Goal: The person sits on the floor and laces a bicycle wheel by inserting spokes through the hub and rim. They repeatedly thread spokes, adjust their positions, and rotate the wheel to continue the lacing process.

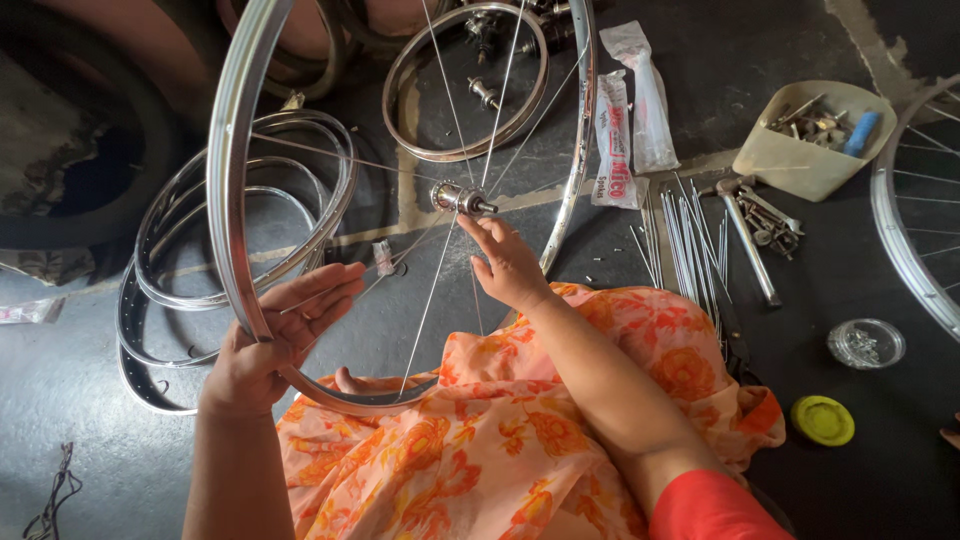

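Left hand point(268, 345) clamped on a chrome bicycle rim point(228, 180) at seven o'clock, right hand point(508, 262) open, fingertips reaching the hub point(458, 197) at centre, thin spokes point(430, 305) fanning outward, loose spokes point(685, 235) at three o'clock, stacked rims point(160, 250) at nine.

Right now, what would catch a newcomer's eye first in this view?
The big shiny wheel rim at centre, gripped at its lower edge by the left hand, while the right hand reaches to the hub among thin spokes. Next, the orange floral cloth across the lap, and loose spokes on the dark floor to the right.
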